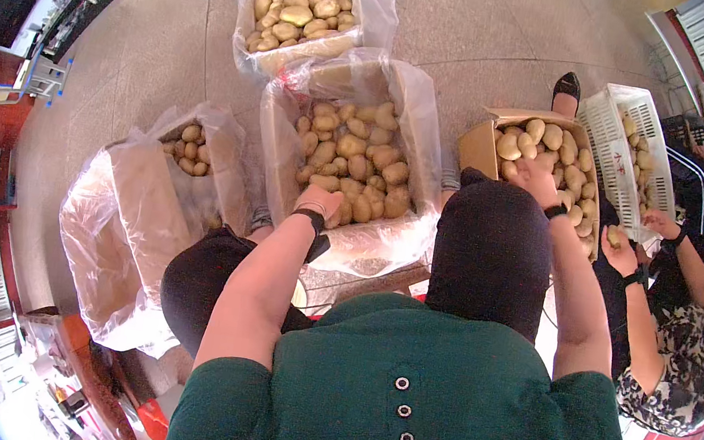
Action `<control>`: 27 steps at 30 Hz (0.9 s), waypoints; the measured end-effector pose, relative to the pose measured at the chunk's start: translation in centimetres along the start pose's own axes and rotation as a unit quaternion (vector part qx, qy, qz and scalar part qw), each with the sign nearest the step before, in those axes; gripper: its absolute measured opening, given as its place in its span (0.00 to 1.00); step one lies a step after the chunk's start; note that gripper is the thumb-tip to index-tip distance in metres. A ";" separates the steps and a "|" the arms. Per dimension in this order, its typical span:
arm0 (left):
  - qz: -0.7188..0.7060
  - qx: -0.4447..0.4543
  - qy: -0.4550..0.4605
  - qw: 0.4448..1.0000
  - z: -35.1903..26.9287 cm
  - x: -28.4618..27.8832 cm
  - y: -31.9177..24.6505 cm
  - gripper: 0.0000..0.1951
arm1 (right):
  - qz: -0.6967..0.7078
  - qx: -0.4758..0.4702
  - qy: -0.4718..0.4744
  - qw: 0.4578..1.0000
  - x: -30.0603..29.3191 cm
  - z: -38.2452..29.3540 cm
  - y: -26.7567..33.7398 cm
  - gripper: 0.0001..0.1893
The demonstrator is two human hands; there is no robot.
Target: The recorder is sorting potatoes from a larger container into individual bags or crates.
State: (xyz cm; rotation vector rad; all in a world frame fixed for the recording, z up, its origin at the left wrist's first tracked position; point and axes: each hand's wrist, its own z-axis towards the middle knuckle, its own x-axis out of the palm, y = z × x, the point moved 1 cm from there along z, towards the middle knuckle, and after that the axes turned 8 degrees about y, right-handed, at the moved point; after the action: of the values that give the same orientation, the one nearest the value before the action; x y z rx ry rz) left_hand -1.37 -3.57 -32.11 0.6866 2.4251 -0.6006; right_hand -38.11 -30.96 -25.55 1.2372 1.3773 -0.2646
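Observation:
Potatoes point(352, 146) fill the bottom of a plastic-lined box point(364, 252) in front of me. My left hand point(319, 200) reaches over this box's near left side, its fingers at a potato by the near edge; whether it grips that potato is hidden. At my right stands an open cardboard box point(480, 147) heaped with potatoes point(568, 149). My right hand point(535, 178) is on the heap at its left part, fingers pointing down among the potatoes; I cannot tell if one is held. Each wrist wears a dark band.
More plastic-lined boxes with potatoes stand at the far side point(299, 64) and at the left point(157, 186). A white plastic crate point(661, 155) with potatoes is at the right, where a co-worker's hand point(620, 254) holds a potato. A foot in a black shoe point(567, 87) is beyond the cardboard box.

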 end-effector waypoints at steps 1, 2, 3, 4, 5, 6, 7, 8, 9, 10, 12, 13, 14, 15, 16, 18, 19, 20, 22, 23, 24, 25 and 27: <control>-0.082 -0.104 -0.028 0.991 -0.4 0.5 0.1 0.33 | 0.009 0.034 0.009 0.999 0.9 -1.2 -1.5 0.17; -0.071 -0.104 -0.027 0.992 -0.5 0.6 0.1 0.34 | 0.020 0.011 -0.002 1.000 1.7 -2.5 -2.7 0.17; -0.071 -0.103 -0.028 0.992 -0.7 0.8 0.0 0.34 | -0.008 0.033 -0.005 0.999 2.6 -4.0 -3.9 0.17; -0.082 -0.112 -0.038 0.990 -0.9 0.8 -0.1 0.34 | -0.037 0.055 -0.007 0.998 3.3 -5.4 -5.0 0.16; -0.095 -0.127 -0.059 0.986 -1.0 0.6 -0.1 0.35 | -0.065 0.076 -0.009 0.995 3.9 -6.6 -5.9 0.16; -0.090 -0.121 -0.048 0.987 -1.1 0.6 -0.3 0.35 | -0.093 0.096 -0.011 0.991 4.4 -7.6 -6.6 0.16; -0.092 -0.134 -0.045 0.986 -1.1 0.4 -0.3 0.35 | -0.091 0.098 -0.012 0.991 4.9 -8.3 -7.1 0.16; -0.095 -0.155 -0.037 0.983 -1.2 0.3 -0.4 0.35 | -0.095 0.061 -0.020 0.993 5.4 -8.9 -7.3 0.16; -0.092 -0.147 -0.042 0.984 -1.4 0.2 -0.6 0.35 | -0.100 0.024 -0.028 0.994 5.7 -9.4 -7.4 0.16; -0.085 -0.151 -0.042 0.984 -1.5 0.1 -0.7 0.36 | -0.098 0.027 -0.028 0.994 6.0 -9.8 -7.4 0.16; -0.075 -0.155 -0.040 0.984 -2.0 0.2 -1.1 0.37 | -0.119 0.034 -0.067 0.990 6.5 -10.5 -7.0 0.16; -0.066 -0.149 -0.035 0.986 -2.2 0.2 -1.3 0.36 | -0.129 0.038 -0.086 0.987 6.8 -10.7 -6.6 0.17; -0.056 -0.149 -0.036 0.987 -2.4 0.2 -1.5 0.34 | -0.139 0.042 -0.104 0.984 7.2 -10.9 -6.2 0.17; -0.054 -0.145 -0.030 0.988 -2.6 0.1 -1.6 0.34 | -0.142 0.049 -0.108 0.983 7.4 -10.9 -5.8 0.17; -0.042 -0.132 -0.022 0.990 -2.7 0.0 -1.8 0.35 | -0.144 0.056 -0.103 0.983 7.6 -10.8 -5.6 0.17; -0.028 -0.117 -0.013 0.993 -2.7 -0.4 -1.7 0.35 | -0.149 0.070 -0.089 0.982 7.9 -10.8 -5.3 0.17; -0.023 -0.122 -0.025 0.992 -2.5 -0.5 -1.5 0.35 | -0.149 0.077 -0.083 0.982 8.0 -10.7 -5.3 0.16; -0.028 -0.132 -0.040 0.990 -2.1 -0.6 -1.2 0.36 | -0.150 0.081 -0.077 0.982 8.2 -10.7 -5.3 0.16; -0.057 -0.111 -0.077 0.989 -1.0 -0.6 -0.1 0.36 | -0.152 0.089 -0.065 0.982 8.4 -10.6 -5.5 0.16; -0.092 -0.093 -0.127 0.983 -0.1 -0.5 0.8 0.36 | -0.151 0.093 -0.060 0.982 8.5 -10.6 -5.5 0.16; -0.109 -0.104 -0.136 0.979 1.1 -0.3 1.5 0.33 | -0.150 0.097 -0.054 0.982 8.6 -10.6 -5.6 0.16; -0.111 -0.102 -0.136 0.979 2.3 0.1 2.5 0.33 | -0.151 0.100 -0.050 0.982 8.6 -10.6 -5.6 0.16; -0.232 -0.101 -0.152 0.955 5.2 0.9 4.5 0.29 | -0.150 0.102 -0.043 0.982 8.7 -10.5 -5.7 0.17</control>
State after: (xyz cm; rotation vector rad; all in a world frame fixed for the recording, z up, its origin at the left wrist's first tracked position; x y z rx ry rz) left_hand 2.54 -2.61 -37.69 -0.0688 2.3115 -0.5757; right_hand -46.24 -20.86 -32.74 1.1668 1.4876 -0.6762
